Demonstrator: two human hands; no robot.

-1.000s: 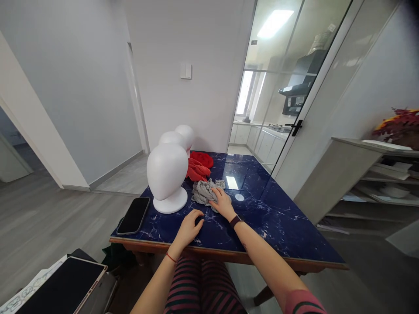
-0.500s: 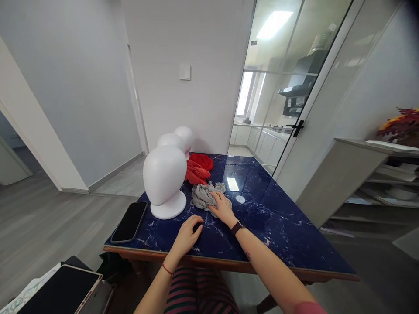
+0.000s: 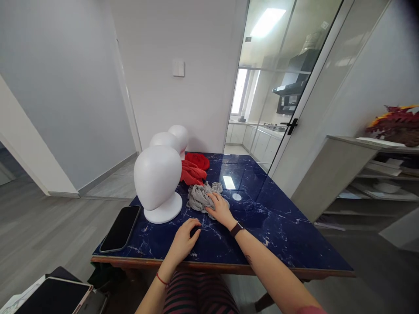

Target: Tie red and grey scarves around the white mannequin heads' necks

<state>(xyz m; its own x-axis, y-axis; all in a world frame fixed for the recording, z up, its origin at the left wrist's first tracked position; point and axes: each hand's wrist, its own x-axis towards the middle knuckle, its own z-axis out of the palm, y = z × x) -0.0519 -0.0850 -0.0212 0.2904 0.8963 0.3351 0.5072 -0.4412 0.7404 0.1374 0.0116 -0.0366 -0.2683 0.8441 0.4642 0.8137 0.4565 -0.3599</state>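
Two farther mannequin heads [image 3: 170,137] largely hidden behind nearest mannequin head [image 3: 157,176]; their bases not seen. Red cloth [image 3: 193,169] partly covered by same head. Part of grey cloth [image 3: 201,196] hidden under right hand [image 3: 220,209]. Small dark thing under left hand [image 3: 183,237] fingertips, too covered to be identified. Tablet [image 3: 54,296], left of that head, cut by bottom edge. Right forearm cut off at bottom edge.

A crumpled grey cloth [image 3: 203,196] is bunched on the dark blue marble tabletop. It is pressed at its near edge.
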